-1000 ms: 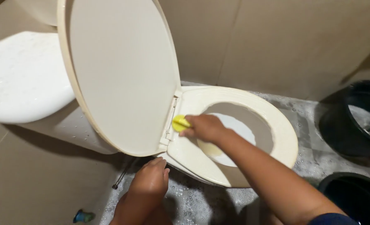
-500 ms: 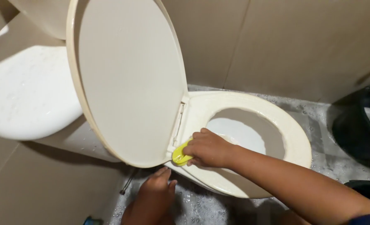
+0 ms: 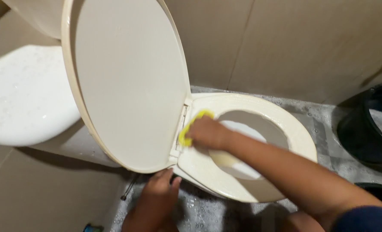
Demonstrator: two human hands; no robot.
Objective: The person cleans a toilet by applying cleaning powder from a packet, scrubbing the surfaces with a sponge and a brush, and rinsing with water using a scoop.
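Note:
My right hand (image 3: 208,133) presses a yellow scrub sponge (image 3: 190,128) against the back of the cream toilet seat (image 3: 294,133), right by the hinge. The hand and sponge are blurred by motion. The raised lid (image 3: 126,81) stands upright just left of the sponge. My left hand (image 3: 156,193) rests low beside the front of the bowl, fingers together and pointing up toward the seat's lower edge; whether it touches the bowl is unclear, and it holds nothing visible. The bowl's inside (image 3: 242,141) shows through the seat opening, partly hidden by my right forearm.
The white cistern (image 3: 23,99) sits at the left. Beige tiled walls surround the toilet. The grey floor (image 3: 208,210) is wet and foamy. A black bucket (image 3: 363,129) holding water stands at the right, a second dark bucket rim (image 3: 378,189) below it.
My right hand has slid the sponge along the seat's back edge, down to the lower hinge corner and now back up toward the far side. My left hand has barely shifted.

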